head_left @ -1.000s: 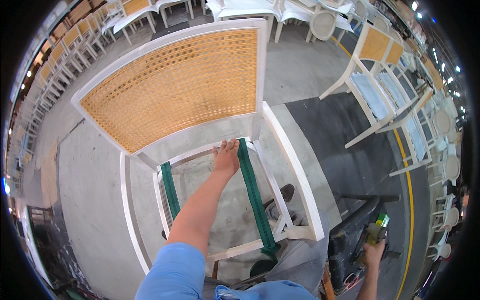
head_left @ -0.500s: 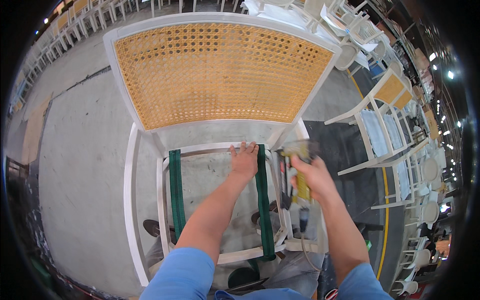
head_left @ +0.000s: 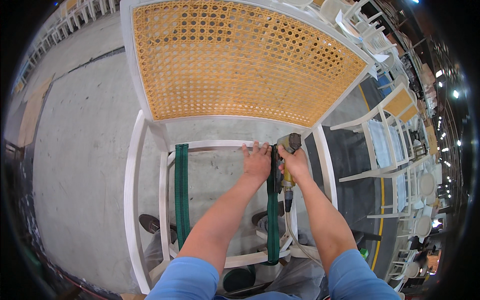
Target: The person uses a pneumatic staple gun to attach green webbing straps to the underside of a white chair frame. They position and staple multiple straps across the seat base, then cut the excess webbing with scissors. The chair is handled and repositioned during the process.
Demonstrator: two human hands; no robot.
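Note:
A white chair frame (head_left: 131, 200) stands before me, its cane back panel (head_left: 245, 65) at the far side. Two green webbing straps run front to back across the open seat: a left strap (head_left: 182, 200) and a right strap (head_left: 272, 225). My left hand (head_left: 257, 164) lies with fingers spread on the rear seat rail (head_left: 215, 143), fingertips beside the right strap's far end. In my right hand (head_left: 297, 165) is a yellow and black air staple gun (head_left: 290, 172), held over that strap end at the rail. Its nose is partly hidden, so contact is unclear.
An air hose (head_left: 296, 237) trails from the gun toward me. Below the front rail sits a dark green roll (head_left: 239, 278), probably webbing. More cane-backed chairs (head_left: 385, 132) stand to the right by a yellow floor line (head_left: 381, 225); rows of white chairs (head_left: 75, 20) line the far left.
The staple gun has moved left, from beside the frame onto the right strap's far end. My left hand stays at the rear rail. The whole view has shifted slightly.

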